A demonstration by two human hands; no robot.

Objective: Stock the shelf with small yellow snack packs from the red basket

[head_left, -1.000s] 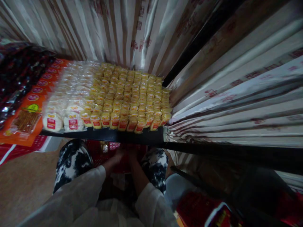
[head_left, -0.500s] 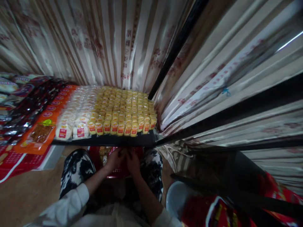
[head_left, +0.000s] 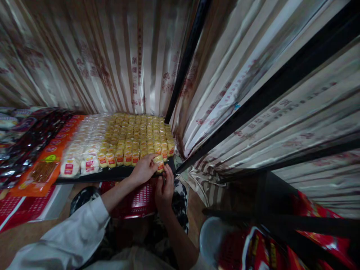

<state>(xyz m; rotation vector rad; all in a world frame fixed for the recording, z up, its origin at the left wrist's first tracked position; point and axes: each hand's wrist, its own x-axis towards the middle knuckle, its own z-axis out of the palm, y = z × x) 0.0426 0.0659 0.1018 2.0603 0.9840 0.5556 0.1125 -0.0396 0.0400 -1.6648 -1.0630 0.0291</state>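
My left hand (head_left: pixel 144 171) grips a small yellow packaged cake (head_left: pixel 159 163) with a red and white label, at the front edge of the rows. Just below it, my right hand (head_left: pixel 164 191) has its thumb and fingers apart, fingertips close to the packet's lower right; whether they touch it I cannot tell. Behind both hands, many like yellow cakes (head_left: pixel 132 131) stand in tight rows on a black shelf (head_left: pixel 112 174). Beneath my wrists, a red plastic basket (head_left: pixel 142 200) sits between my knees, partly covered by my forearms.
Left of the cakes lie white packaged buns (head_left: pixel 90 162), an orange snack bag (head_left: pixel 42 168) and dark shiny packets (head_left: pixel 25 150). Striped curtains (head_left: pixel 118 56) hang behind. Black frame bars (head_left: pixel 239 127) slant across the right. A pale bucket (head_left: pixel 210 236) and red bags (head_left: pixel 258 247) stand low right.
Both hands have risen from over the red basket to the shelf's front edge. A yellow cake is now visible in my left hand, and the view has shifted slightly.
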